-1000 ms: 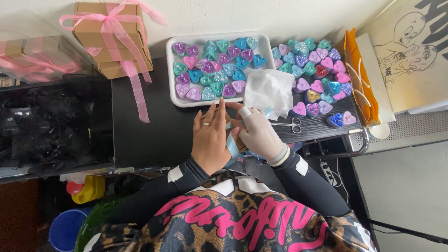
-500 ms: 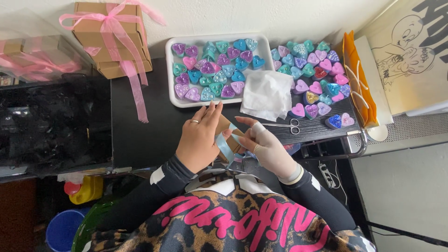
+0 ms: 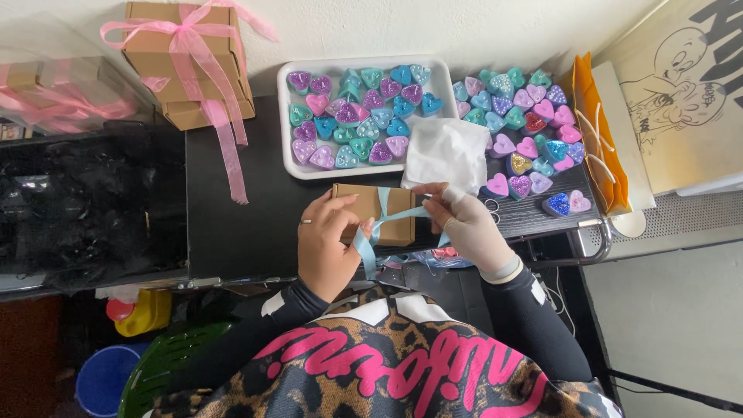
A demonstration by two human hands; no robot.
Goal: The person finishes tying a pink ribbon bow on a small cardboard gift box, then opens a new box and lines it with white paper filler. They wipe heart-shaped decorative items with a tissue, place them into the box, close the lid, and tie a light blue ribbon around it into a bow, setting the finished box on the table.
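Kraft-brown box [image 3: 374, 213] sits at the centre of the frame on the black tabletop [image 3: 232, 224], and a light blue ribbon [image 3: 370, 240] crosses its lid. Left hand [image 3: 329, 244] grips the box's near left corner, thumb clamped over the ribbon where the strands meet. Right hand [image 3: 464, 224], in a pale glove, pinches the ribbon's other strand just off the box's right edge and pulls it taut. By the look of it, this is the tying step: ribbon wrapped, knot not yet closed. The next move, I'd judge, calls for keeping tension on both strands while the crossing is cinched, or the band may slide off the lid.

Around it: a white tray [image 3: 285, 124] of glittery heart-shaped pieces above centre, more loose hearts [image 3: 526, 131] to its right, and a white tissue sheet [image 3: 445, 151] between them. Upper left, two stacked brown boxes [image 3: 190, 73] already wear a pink bow. Right of the hearts stands an orange paper bag [image 3: 592, 139], and in the upper right corner a cream sign [image 3: 681, 101] with a black cartoon drawing.
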